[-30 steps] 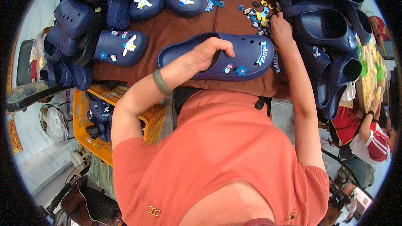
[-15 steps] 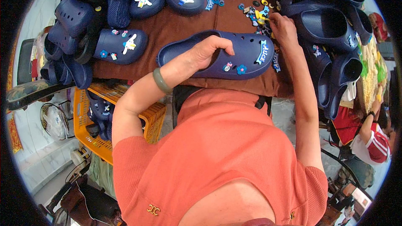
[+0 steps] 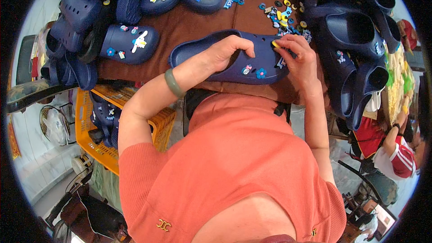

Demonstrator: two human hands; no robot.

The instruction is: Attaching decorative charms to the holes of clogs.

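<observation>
A navy blue foam clog lies sideways on the brown cloth, toe to the right. My left hand grips the edge of its opening, thumb on top and fingers inside. Pinched in the fingertips of my right hand is a small yellow charm, against the clog's toe by a hole. On the clog's near side sit a swirl charm and a blue flower charm. A banner-shaped charm on the toe is mostly hidden behind my right fingers. Loose charms lie scattered just beyond the toe.
Another decorated clog lies to the left, beside piled clogs. More clogs are stacked on the right of the brown cloth. An orange crate holding clogs stands at lower left. Another person's arm shows at far right.
My right hand has come back from the loose charms to the clog's toe, bringing the yellow charm. My left hand keeps its grip on the clog.
</observation>
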